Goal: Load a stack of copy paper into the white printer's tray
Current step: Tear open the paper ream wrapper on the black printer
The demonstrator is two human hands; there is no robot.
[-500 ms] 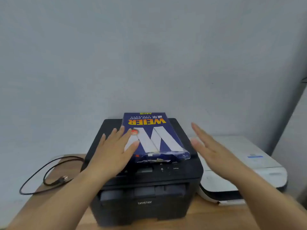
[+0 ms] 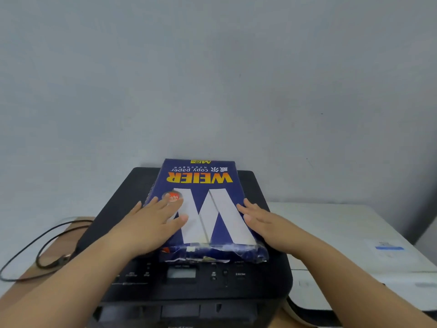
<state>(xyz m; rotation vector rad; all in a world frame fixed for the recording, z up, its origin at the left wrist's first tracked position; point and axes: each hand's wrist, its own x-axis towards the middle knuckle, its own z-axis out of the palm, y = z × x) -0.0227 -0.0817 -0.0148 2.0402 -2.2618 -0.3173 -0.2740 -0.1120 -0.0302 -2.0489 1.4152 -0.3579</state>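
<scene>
A blue wrapped ream of copy paper (image 2: 208, 192) with a big white W lies on top of a black printer (image 2: 212, 282). Its near end is torn open. My left hand (image 2: 151, 223) rests flat on the ream's left part, fingers spread. My right hand (image 2: 262, 223) lies against the ream's right edge, fingers straight. Neither hand is closed around the pack. The white printer (image 2: 343, 235) stands to the right of the black one, lid down; its tray is not visible.
A black cable (image 2: 35, 247) with a plug loops on the wooden table (image 2: 30, 278) at the left. A plain grey wall stands close behind both printers. The black printer's control panel faces me below the ream.
The view has moved closer to the printers. My right hand swung left from above the white printer onto the ream's right edge. My left hand stays on the ream.
</scene>
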